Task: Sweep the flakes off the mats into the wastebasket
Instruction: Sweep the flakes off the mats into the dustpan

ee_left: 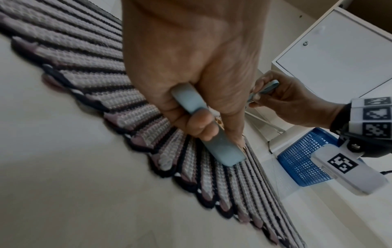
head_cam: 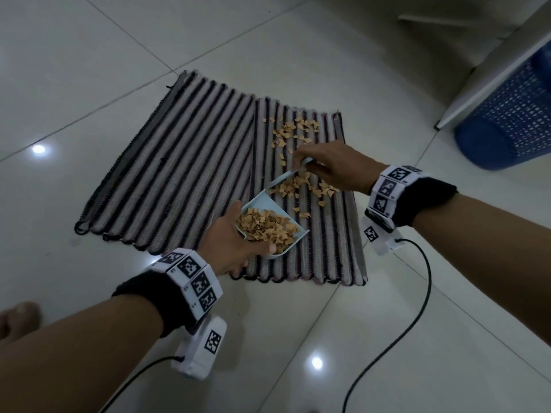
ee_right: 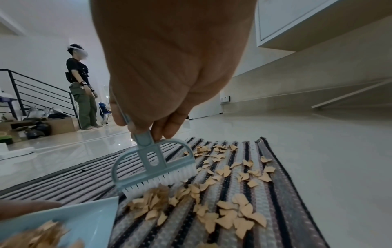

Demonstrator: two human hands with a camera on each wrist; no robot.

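Note:
Two striped mats lie side by side on the tiled floor, the left mat (head_cam: pixel 185 162) free of flakes. Tan flakes (head_cam: pixel 298 129) are scattered over the right mat (head_cam: pixel 334 251). My left hand (head_cam: pixel 235 236) grips the handle (ee_left: pixel 222 151) of a light blue dustpan (head_cam: pixel 256 202) heaped with flakes, its lip on the right mat. My right hand (head_cam: pixel 331 165) pinches the handle of a small light blue brush (ee_right: pixel 157 167). Its white bristles rest on a pile of flakes (ee_right: pixel 152 203) just in front of the dustpan (ee_right: pixel 89 216). The blue mesh wastebasket (head_cam: pixel 512 120) stands to the far right.
A white cabinet (head_cam: pixel 492 70) stands beside the wastebasket. Black cables (head_cam: pixel 411 308) trail from my wrist cameras over the floor. My bare foot (head_cam: pixel 21 320) is at the lower left. Another person (ee_right: pixel 84 94) stands far off by a stair railing (ee_right: pixel 38 90) and boxes.

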